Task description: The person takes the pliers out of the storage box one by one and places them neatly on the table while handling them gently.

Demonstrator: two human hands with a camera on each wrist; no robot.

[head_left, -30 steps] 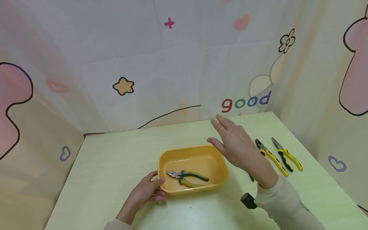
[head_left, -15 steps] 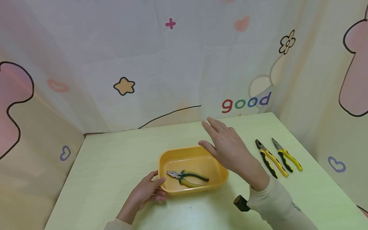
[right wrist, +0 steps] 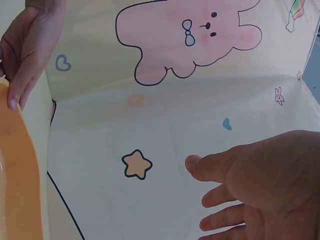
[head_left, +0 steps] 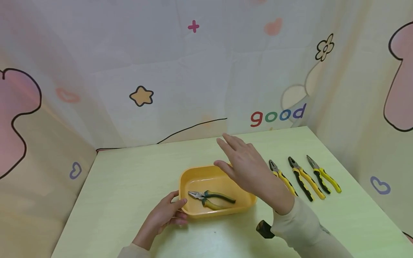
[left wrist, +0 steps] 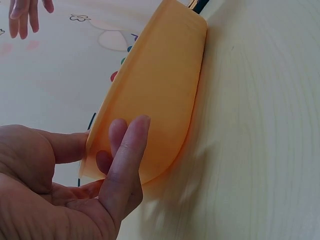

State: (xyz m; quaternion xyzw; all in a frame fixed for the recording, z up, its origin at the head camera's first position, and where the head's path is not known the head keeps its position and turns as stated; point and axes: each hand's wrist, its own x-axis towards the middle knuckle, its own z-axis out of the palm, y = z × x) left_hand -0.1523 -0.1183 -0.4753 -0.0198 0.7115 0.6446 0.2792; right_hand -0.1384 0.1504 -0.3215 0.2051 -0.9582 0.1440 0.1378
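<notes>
My left hand (head_left: 164,215) grips the left end of a yellow plastic tray (head_left: 222,214), thumb over the rim and fingers along the outer wall. Inside the tray lie combination pliers (head_left: 203,196) with green-and-yellow handles, jaws toward the left. The left wrist view shows the tray's outer wall (left wrist: 155,75) tilted in frame beside the tabletop. My right hand (head_left: 246,170) hovers above the tray's far right corner, holding nothing and hiding that corner. In the right wrist view, the thumb and fingers of the right hand (right wrist: 270,180) extend apart from the tray rim (right wrist: 25,165).
Right of the tray, yellow-and-black pliers (head_left: 286,183) lie partly behind my right forearm. Beside them are more pliers (head_left: 295,168) and long-nose pliers (head_left: 317,170). A dark block (head_left: 265,229) sits at my right sleeve. Printed curtains (head_left: 180,89) border the light table (head_left: 129,179).
My right hand has drifted left over the tray, so the pliers nearest the tray on the right now show beside the forearm. The left hand and tray stay put.
</notes>
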